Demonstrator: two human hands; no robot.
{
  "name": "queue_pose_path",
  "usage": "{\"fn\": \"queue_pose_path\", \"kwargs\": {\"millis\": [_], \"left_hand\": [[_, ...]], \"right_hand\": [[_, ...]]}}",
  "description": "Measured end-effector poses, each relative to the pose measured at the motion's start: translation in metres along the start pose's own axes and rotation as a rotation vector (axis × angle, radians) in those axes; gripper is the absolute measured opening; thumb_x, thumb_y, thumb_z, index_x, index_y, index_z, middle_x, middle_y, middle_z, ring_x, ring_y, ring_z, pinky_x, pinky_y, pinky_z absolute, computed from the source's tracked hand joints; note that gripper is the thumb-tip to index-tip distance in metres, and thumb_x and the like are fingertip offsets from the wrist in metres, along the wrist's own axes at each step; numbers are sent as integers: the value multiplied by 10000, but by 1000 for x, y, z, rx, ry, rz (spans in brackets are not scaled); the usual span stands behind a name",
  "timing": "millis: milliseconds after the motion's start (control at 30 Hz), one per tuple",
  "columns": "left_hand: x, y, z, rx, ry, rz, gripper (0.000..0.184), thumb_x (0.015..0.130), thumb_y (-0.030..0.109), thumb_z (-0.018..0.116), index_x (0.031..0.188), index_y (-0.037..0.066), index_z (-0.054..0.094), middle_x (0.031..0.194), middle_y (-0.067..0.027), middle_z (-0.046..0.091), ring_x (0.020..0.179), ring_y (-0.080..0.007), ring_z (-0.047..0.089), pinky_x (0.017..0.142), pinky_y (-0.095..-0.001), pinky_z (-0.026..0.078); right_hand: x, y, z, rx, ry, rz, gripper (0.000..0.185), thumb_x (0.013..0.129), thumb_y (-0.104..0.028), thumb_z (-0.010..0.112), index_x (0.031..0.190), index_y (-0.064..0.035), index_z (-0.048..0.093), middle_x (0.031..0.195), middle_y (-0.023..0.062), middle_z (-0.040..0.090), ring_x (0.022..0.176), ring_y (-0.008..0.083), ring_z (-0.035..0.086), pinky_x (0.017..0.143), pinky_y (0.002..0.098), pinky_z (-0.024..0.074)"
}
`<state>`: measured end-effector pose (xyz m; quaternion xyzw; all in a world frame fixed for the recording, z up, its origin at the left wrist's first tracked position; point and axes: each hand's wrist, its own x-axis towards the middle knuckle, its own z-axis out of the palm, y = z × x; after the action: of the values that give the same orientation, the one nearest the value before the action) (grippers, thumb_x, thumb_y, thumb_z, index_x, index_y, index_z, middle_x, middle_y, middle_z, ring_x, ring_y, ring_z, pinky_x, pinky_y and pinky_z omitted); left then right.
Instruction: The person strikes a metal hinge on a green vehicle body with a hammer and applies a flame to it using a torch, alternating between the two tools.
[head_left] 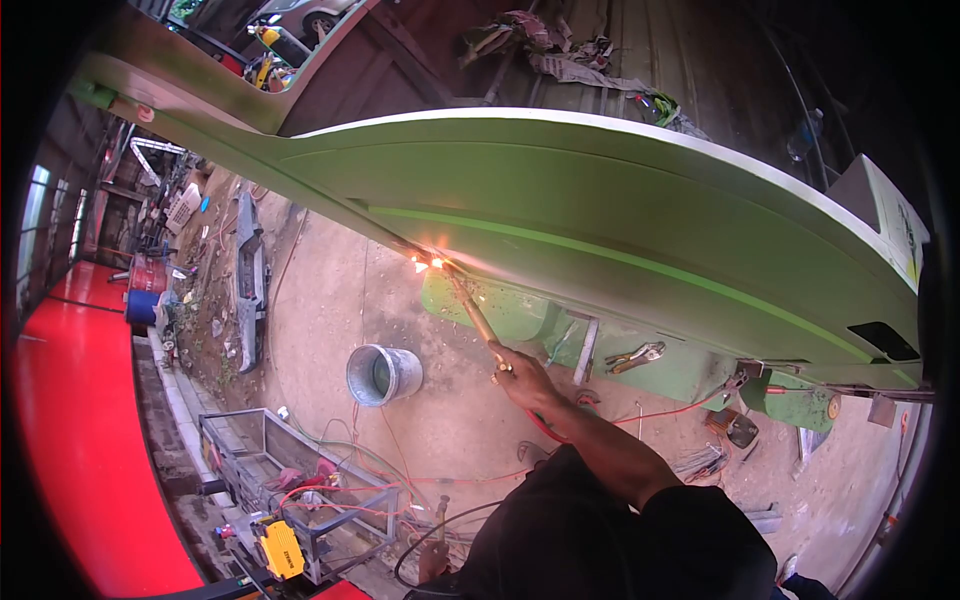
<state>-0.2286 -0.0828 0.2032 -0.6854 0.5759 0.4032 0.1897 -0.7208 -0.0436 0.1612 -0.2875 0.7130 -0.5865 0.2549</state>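
Note:
My right hand is closed around a brass-coloured gas torch, which has a red hose trailing from it. Bright orange light and sparks glow at the torch tip, against the lower edge of a large green vehicle body panel. Low by my body, my left hand is partly hidden and closed around a short-handled tool, whose kind is unclear. At the panel's right end, a clamp grips its lower edge, with a red cable running to it.
A grey bucket stands on the concrete floor below. Locking pliers lie on a green surface. A metal-framed cart with hoses and a yellow box is at lower left, beside a red panel. A grey bumper lies further off.

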Motion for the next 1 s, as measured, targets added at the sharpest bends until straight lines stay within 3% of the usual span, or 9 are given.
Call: {"fn": "queue_pose_path", "kwargs": {"millis": [233, 300, 633, 700, 1000], "left_hand": [[-5, 2, 1, -21, 24, 31, 323, 882, 281, 633, 1093, 36, 645, 646, -72, 587, 479, -175, 569, 434, -332, 470], [-9, 8, 0, 64, 30, -25, 487, 876, 358, 661, 1193, -11, 645, 820, -124, 699, 678, -183, 676, 613, -344, 521], [-8, 5, 0, 77, 37, -13, 485, 854, 378, 666, 1163, 4, 667, 840, -139, 700, 727, -200, 685, 659, -344, 519], [-7, 3, 2, -17, 26, 70, 298, 892, 282, 630, 1052, 33, 662, 653, -70, 596, 491, -170, 571, 443, -334, 463], [-11, 13, 1, 74, 55, 73, 304, 898, 276, 629, 1077, 33, 658, 649, -71, 597, 486, -174, 575, 435, -327, 458]], "right_hand": [[-2, -3, 1, 17, -41, 7, 600, 850, -106, 584, 1436, -83, 457, 994, 198, 612, 927, 319, 618, 838, 396, 485], [-2, -4, 1, 11, -39, 2, 600, 850, -102, 581, 1437, -85, 457, 996, 200, 604, 935, 319, 613, 843, 396, 481], [0, -12, -6, -34, -73, 25, 608, 847, -135, 553, 1444, -92, 447, 1000, 218, 589, 955, 350, 601, 876, 409, 471], [1, -14, -8, -49, -84, 28, 604, 846, -155, 530, 1440, -84, 450, 1012, 224, 595, 971, 361, 604, 893, 413, 471], [10, -21, -18, -80, -136, 78, 590, 850, -166, 514, 1432, -88, 459, 1033, 261, 606, 996, 387, 605, 911, 435, 472]]}}
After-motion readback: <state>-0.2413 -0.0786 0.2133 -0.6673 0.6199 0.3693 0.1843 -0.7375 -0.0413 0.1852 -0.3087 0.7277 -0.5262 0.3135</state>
